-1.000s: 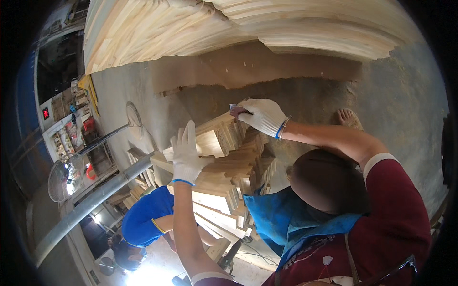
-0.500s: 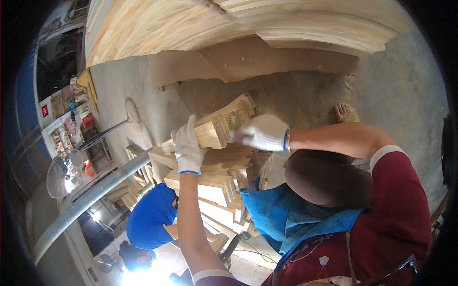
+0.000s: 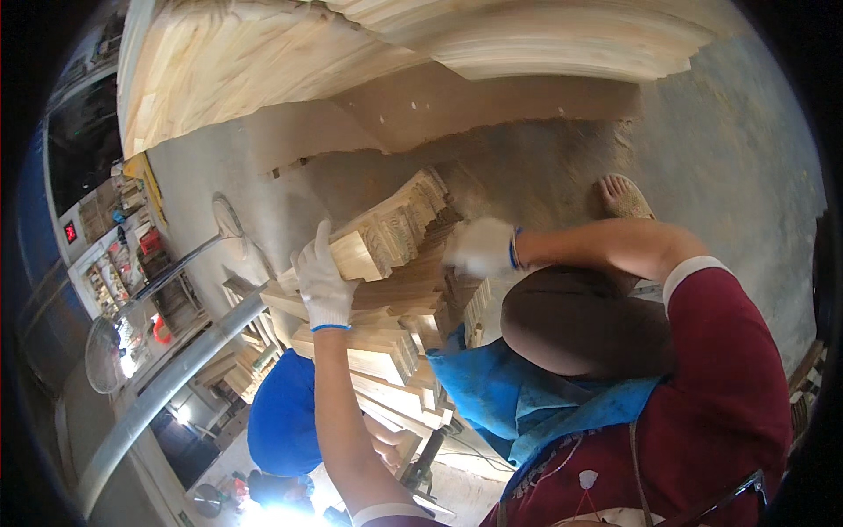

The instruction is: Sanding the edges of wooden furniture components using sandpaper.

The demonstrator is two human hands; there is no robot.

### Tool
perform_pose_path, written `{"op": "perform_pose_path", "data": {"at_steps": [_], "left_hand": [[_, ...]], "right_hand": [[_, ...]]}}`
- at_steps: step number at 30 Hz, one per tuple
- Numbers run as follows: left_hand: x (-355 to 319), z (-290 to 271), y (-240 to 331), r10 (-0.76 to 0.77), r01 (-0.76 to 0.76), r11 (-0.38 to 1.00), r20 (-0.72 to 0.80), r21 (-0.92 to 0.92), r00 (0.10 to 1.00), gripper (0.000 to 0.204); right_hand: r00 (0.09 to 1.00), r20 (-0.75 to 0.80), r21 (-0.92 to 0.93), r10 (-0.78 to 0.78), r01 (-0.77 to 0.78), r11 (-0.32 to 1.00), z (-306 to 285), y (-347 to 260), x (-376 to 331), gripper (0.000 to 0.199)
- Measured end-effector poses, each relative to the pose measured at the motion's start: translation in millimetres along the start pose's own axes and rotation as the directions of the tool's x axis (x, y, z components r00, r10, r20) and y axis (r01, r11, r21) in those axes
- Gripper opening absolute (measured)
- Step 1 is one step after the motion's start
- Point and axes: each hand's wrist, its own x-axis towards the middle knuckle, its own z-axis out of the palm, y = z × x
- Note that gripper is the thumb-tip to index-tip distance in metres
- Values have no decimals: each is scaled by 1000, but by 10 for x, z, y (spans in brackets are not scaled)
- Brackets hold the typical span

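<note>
My left hand (image 3: 323,279), in a white work glove with a blue cuff, lies against the left part of a row of pale wooden pieces (image 3: 386,239). Its fingers are stretched out and one digit points away from me. Stepped, notched ends show along the near right side of that row. My right hand (image 3: 479,249), gloved in the same way, is smeared by motion just right of these ends. Its fingers, and anything in them, cannot be made out. Beneath the row is a larger stack of wooden boards (image 3: 386,356).
A big stack of pale boards (image 3: 263,79) spans the far side. A grey metal pipe (image 3: 162,386) slants along the left, near a fan (image 3: 105,351). A person in blue (image 3: 283,413) bends at the lower left, close to a bright light. A blue cloth (image 3: 527,395) covers my lap.
My right hand has moved nearer to me, off the notched ends. My left hand stays against the wooden pieces. The whole view has shifted slightly.
</note>
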Motion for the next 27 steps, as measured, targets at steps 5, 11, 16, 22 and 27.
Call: {"op": "perform_pose_path", "data": {"at_steps": [5,11,16,22,27], "left_hand": [[-34,-15,96,-16,16,999,-14,-29,1000,104],[-80,18,78,-40,38,999,-32,-37,999,104],[-29,32,35,-5,0,999,-124,-40,992,104],[-73,55,87,19,-23,999,-137,-25,990,103],[-42,42,71,-19,13,998,-89,-65,996,102]], "right_hand": [[561,292,209,775,-828,521,75,559,297,26],[736,181,-19,652,-661,750,23,-338,825,23],[995,40,528,93,-100,843,-622,-825,444,26],[555,301,17,776,-816,577,-24,842,67,27],[528,116,59,841,-849,525,677,1408,286,28]]}}
